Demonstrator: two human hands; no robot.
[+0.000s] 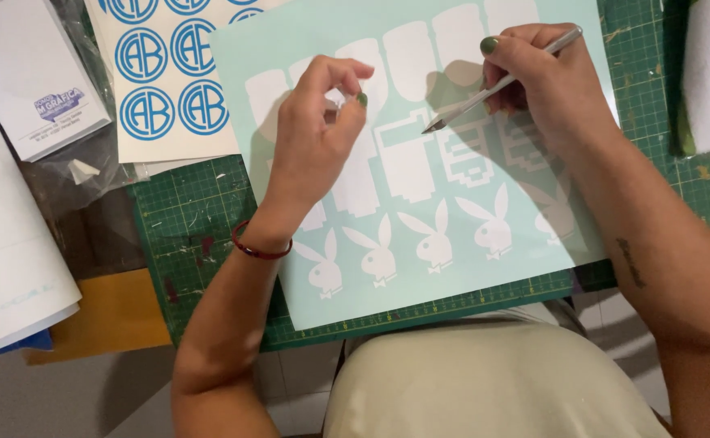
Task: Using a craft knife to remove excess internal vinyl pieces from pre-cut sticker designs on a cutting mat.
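On the green cutting mat (201, 211) lies a pale blue sticker sheet (420, 268) with white rabbit shapes. Right hand (545, 89) holds a thin silver knife (501, 81), tip just above the sheet. Left hand (314, 134) pinches its fingertips together over the sheet.

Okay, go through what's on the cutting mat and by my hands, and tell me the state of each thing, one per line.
Pale sticker sheet: flat on mat, white shapes partly weeded.
Cutting mat: flat, scratched.
Craft knife: held, tip just above sheet.
Right hand: gripping knife.
Left hand: fingertips pinched together above sheet.
Blue-circle sticker sheet: flat, partly under pale sheet.
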